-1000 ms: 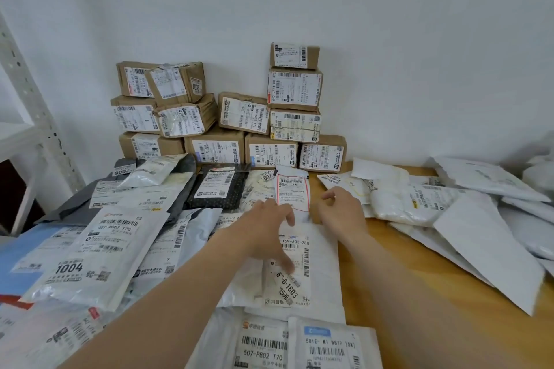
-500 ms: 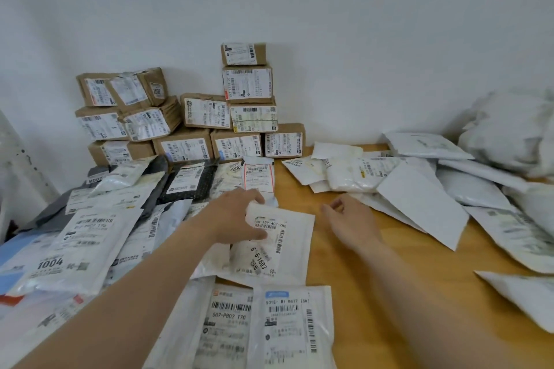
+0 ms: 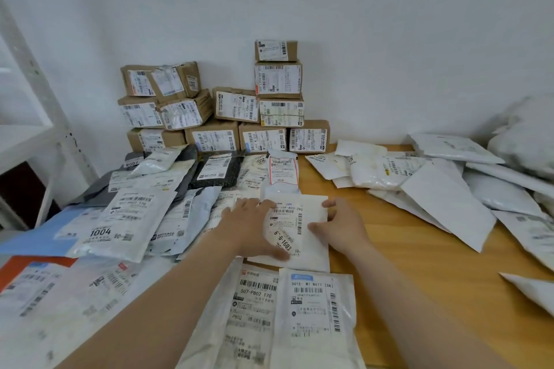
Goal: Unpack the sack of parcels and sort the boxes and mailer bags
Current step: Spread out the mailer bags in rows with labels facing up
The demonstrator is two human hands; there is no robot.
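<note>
A white mailer bag [image 3: 295, 229] with a barcode label lies flat on the wooden table [image 3: 419, 272], at the right edge of a spread of labelled mailer bags [image 3: 126, 219]. My left hand [image 3: 250, 229] presses on its left side, fingers spread. My right hand [image 3: 338, 226] grips its right edge, thumb on top. Brown cardboard boxes [image 3: 227, 117] are stacked against the wall behind. A loose heap of white mailer bags [image 3: 443, 192] lies to the right.
Two labelled mailers [image 3: 287, 314] lie near the front edge under my arms. A white metal shelf frame [image 3: 36, 117] stands at the left. A bulky white sack [image 3: 527, 141] sits at the far right by the wall.
Both hands have come together on the white mailer bag, which now lies squarer at the edge of the spread. The right hand moved from the bare table onto its right edge.
</note>
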